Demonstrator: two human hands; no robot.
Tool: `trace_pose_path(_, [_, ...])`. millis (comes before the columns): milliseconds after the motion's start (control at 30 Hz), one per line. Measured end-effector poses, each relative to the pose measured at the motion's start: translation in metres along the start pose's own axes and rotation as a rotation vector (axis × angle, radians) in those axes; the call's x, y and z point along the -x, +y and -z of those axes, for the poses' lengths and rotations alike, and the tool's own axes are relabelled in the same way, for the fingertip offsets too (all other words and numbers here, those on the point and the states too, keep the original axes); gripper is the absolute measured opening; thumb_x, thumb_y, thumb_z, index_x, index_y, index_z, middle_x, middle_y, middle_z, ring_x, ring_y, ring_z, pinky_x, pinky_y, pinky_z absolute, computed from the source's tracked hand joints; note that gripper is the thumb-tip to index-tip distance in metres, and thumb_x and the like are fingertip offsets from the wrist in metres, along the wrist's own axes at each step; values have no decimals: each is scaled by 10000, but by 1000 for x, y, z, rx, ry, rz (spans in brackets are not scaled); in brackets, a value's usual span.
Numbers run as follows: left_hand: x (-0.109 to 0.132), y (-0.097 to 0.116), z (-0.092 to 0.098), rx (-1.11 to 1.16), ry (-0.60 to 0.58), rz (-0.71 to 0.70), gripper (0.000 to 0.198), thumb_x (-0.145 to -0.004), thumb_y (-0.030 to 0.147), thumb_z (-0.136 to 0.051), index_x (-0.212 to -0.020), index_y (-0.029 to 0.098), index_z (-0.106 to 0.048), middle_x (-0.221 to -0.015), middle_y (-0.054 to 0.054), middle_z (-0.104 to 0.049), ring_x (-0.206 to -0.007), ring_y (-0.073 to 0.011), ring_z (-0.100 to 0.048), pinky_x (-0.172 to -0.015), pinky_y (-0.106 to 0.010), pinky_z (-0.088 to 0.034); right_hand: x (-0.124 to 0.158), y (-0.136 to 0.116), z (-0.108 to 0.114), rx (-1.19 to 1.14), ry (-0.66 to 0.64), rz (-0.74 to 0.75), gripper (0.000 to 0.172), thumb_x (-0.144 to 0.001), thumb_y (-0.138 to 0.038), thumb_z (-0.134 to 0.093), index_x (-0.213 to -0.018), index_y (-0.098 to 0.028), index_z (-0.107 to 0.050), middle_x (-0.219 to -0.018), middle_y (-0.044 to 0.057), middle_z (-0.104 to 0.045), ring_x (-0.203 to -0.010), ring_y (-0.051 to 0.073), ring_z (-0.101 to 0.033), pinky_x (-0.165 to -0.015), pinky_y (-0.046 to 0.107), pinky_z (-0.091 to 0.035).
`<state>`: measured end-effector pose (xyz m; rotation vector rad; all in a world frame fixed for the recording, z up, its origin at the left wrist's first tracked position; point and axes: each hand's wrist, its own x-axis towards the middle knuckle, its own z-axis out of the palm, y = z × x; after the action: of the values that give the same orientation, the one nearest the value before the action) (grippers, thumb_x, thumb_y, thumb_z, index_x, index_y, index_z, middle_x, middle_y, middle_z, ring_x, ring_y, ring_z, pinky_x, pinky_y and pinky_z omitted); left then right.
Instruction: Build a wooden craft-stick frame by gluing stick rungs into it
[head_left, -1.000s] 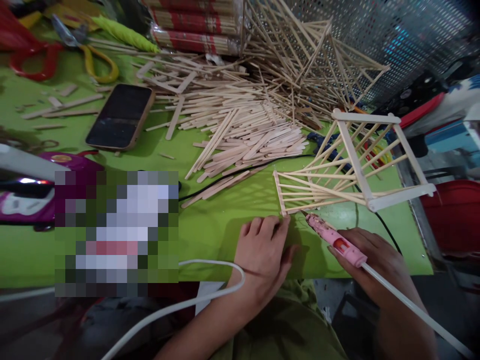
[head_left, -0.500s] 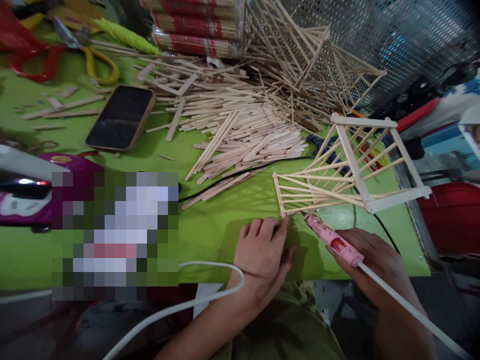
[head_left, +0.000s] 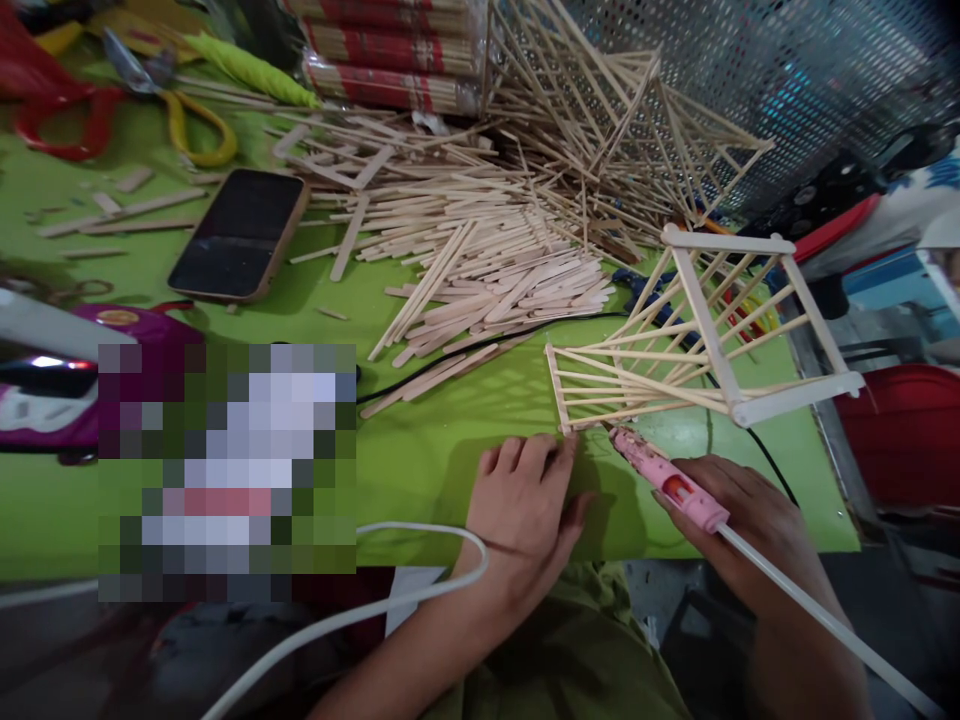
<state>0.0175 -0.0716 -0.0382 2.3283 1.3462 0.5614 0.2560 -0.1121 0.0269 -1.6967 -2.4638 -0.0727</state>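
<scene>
My right hand is wrapped around a pink hot glue gun, a long white glue stick running from its rear end. The gun's nozzle points at the near edge of a wooden stick frame, close to its narrow end. That frame lies on its side, built of thin round sticks between flat craft sticks. My left hand rests palm down on the green tabletop, fingers slightly bent and thumb apart. Its index fingertip meets the near corner of the frame's narrow end.
Loose sticks pile up behind, below wrapped stick bundles and another stick structure. Leftward lie a phone, yellow-handled scissors and a blurred-out patch. A black cable and a white cable cross the area.
The view has shifted very slightly. Both hands, the glue gun and the frame stay essentially in place.
</scene>
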Motion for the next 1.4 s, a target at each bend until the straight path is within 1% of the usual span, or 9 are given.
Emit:
trace_pose_path(100, [0, 0, 1, 2, 3, -6, 474, -929, 344, -621, -1379, 206, -557, -1114, -62, -627, -968, -252, -515, -807, -416, -433, 0, 0, 0, 1, -6, 1, 133, -995, -267, -492, -1054, -231, -605, -914, 56, -734, -781, 222, -691, -677, 338, -467])
trace_pose_path(333, [0, 0, 1, 8, 11, -9, 477, -931, 349, -615, -1383, 206, -555, -1112, -64, -628, -960, -251, -515, -804, -419, -435, 7, 4, 2, -53, 44, -23, 117, -974, -267, -546, -1058, -227, -617, -906, 53, -719, -771, 212, -686, -685, 332, -486])
trace_pose_path(533, [0, 1, 2, 8, -1, 0, 472, -932, 342, -604, -1383, 212, -559, -1121, -67, -636, -956, -256, -515, -802, -424, -427, 12, 6, 0, -57, 31, -72, 106, -972, -285, -561, -1032, -229, -629, -892, 47, -719, -762, 205, -685, -684, 328, -486])
trace_pose_path(767, [0, 2, 1, 14, -2, 6, 467, -934, 339, -596, -1383, 217, -560, -1119, -61, -643, -957, -257, -514, -803, -432, -429, 8, 4, -1, -29, 20, -35, 113, -985, -280, -522, -1022, -231, -616, -886, 48, -729, -753, 215, -692, -672, 340, -491])
trace_pose_path(1133, [-2, 1, 3, 23, -28, 4, 465, -947, 341, -573, -1393, 211, -549, -1138, -73, -637, -977, -258, -517, -821, -435, -439, 3, -1, 1, -37, 10, -38, 114, -961, -272, -525, -1015, -244, -622, -895, 55, -742, -742, 226, -699, -635, 348, -504])
trace_pose_path(1233, [-1, 1, 3, 19, -20, 3, 470, -943, 343, -582, -1392, 209, -550, -1139, -73, -637, -979, -259, -518, -819, -431, -438, 1, -3, 2, -53, 4, -56, 130, -951, -244, -524, -1027, -252, -629, -896, 52, -742, -755, 228, -701, -656, 353, -513])
trace_pose_path(1400, [0, 1, 3, 11, -16, 0, 487, -936, 339, -599, -1401, 206, -546, -1128, -69, -636, -972, -258, -518, -812, -427, -435, 0, -2, 1, -29, 15, -14, 141, -972, -255, -525, -1082, -231, -610, -938, 64, -742, -811, 228, -708, -704, 345, -509])
